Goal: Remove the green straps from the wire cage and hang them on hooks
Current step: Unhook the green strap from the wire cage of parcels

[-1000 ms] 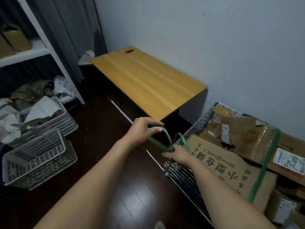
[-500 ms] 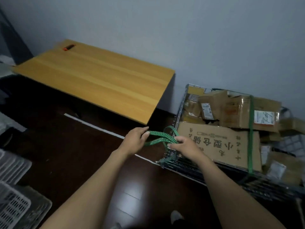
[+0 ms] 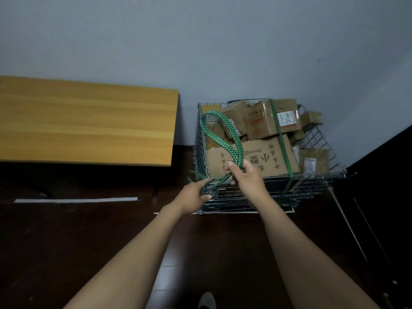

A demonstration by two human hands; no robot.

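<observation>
Swinging right and down, the view now has the wire cage (image 3: 267,194) straight ahead on the floor (image 3: 66,241), and the loose green strap (image 3: 220,143), low between both hands a moment ago, has been lifted into a tall loop. Nearest, the left grip (image 3: 194,195) has dropped to the cage's near left corner, fingers reaching at the strap's lower end where it meets the wire. Whether it pinches that end or only touches it I cannot tell. Just beyond, the right grip (image 3: 247,175) is closed around both strands of the loop, which arches up over the cage's left side and the cardboard boxes (image 3: 252,161). That lower end is the likely trouble: if it is caught on the wire, a pull from the right grip would drag the cage or let the strap spring back. The loop could also snag a box corner as it comes away. Farther in, a second strap (image 3: 282,143) is wrapped over the boxes and down the cage front — freeing it may let the heaped boxes slide. No hooks show anywhere, so the carry starts blind. The desk (image 3: 89,121) stands well apart to the left.
</observation>
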